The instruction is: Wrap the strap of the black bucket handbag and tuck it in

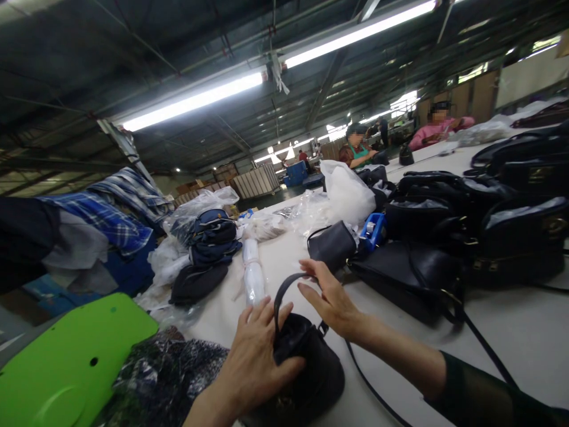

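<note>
A small black handbag [317, 370] stands on the white table in front of me. Its curved handle [281, 292] rises in an arc above the opening. My left hand [253, 356] lies against the bag's left side, fingers spread and thumb across the front. At the far end of the handle is my right hand [333, 299], its fingers apart and the strap passing between them without a closed grip. A thin long strap [371, 388] trails from the bag's right side over the table. The inside of the bag is mostly hidden.
Black handbags [422, 207] crowd the right, near a blue tape dispenser [373, 230]. Clear plastic bags [347, 190] lie farther back. Dark backpacks [213, 237] are stacked left, above a green plastic board [80, 356] and crumpled dark plastic [164, 373]. Two co-workers sit across the table.
</note>
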`<state>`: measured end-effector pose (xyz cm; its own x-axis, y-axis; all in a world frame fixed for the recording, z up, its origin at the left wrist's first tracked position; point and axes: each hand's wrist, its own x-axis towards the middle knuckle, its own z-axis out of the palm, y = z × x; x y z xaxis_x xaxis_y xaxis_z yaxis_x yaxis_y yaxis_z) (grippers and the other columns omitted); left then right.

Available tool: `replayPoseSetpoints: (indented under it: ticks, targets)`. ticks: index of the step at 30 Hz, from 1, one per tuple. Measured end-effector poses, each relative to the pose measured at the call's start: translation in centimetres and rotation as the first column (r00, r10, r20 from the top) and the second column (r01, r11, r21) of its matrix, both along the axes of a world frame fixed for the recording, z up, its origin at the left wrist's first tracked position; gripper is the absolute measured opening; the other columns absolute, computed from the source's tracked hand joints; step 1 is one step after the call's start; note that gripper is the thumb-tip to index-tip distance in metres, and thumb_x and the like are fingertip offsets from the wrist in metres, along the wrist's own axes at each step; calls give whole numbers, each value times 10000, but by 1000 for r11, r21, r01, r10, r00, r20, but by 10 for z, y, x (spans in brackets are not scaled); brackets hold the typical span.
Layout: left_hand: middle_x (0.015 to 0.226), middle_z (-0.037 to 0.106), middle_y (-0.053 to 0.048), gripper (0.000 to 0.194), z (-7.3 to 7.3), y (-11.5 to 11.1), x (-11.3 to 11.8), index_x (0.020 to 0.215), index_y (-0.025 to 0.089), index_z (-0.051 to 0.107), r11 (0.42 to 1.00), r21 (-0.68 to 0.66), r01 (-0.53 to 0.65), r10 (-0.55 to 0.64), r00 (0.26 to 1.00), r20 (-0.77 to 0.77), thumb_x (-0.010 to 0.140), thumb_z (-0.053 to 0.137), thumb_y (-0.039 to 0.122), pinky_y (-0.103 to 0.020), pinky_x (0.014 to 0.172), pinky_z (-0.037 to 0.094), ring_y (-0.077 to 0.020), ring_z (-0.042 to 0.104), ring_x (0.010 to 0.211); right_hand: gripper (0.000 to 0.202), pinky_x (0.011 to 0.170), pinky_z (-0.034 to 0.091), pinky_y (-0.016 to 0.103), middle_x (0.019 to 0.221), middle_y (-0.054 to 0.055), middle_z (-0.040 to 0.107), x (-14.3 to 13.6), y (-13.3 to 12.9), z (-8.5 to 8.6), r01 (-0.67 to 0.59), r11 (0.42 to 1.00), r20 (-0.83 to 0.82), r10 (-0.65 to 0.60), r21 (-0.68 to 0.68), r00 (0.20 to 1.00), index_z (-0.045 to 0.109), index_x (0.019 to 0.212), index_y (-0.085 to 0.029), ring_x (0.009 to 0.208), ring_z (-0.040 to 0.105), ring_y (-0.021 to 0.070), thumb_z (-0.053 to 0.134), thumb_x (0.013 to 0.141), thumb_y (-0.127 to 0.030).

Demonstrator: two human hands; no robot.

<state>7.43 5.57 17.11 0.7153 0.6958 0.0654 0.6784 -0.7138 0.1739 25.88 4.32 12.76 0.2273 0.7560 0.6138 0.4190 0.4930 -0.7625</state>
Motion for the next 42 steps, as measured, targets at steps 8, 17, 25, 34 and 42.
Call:
replayPoseSetpoints:
  ticks: [8,17,25,34,42]
  targets:
    - [801,591,-20,93,-15,13,1,815,217,655,982,-186,-16,45,987,152,776,573,238,-295,738,403,-211,560,837,274,794,440,369,948,83,527,9,-45,-41,213,836,247,-377,505,893,504,1028,-168,907,516,207,475,777,-63]
    - [765,616,8,77,-8,14,8,786,235,682,976,-192,-105,118,992,55,752,626,193,-251,664,368,-174,576,766,485,849,478,348,848,43,684,-3,-96,-34,21,849,469,-313,529,826,491,1224,-252,846,620,199,532,771,-85]
    - [793,633,13,113,-3,7,14,810,246,674,977,-119,-175,173,984,-30,761,613,165,-262,675,356,-178,587,790,367,902,486,459,1166,149,613,-4,-37,-48,-8,955,241,83,-296,967,601,1114,-136,1094,564,288,389,818,-182]
    - [821,638,8,118,-7,7,10,862,247,680,978,-125,-168,171,985,17,764,628,207,-268,693,382,-180,587,800,241,758,461,320,884,70,661,17,-24,-39,-91,922,269,202,-376,942,683,883,-200,810,604,200,482,752,-178]
    - [833,604,-3,132,-10,6,7,889,247,674,984,-128,-122,131,990,59,778,616,204,-267,705,388,-182,567,817,234,610,441,284,730,32,643,21,-35,-23,-236,864,11,269,-445,963,661,859,-206,654,572,171,521,739,-350]
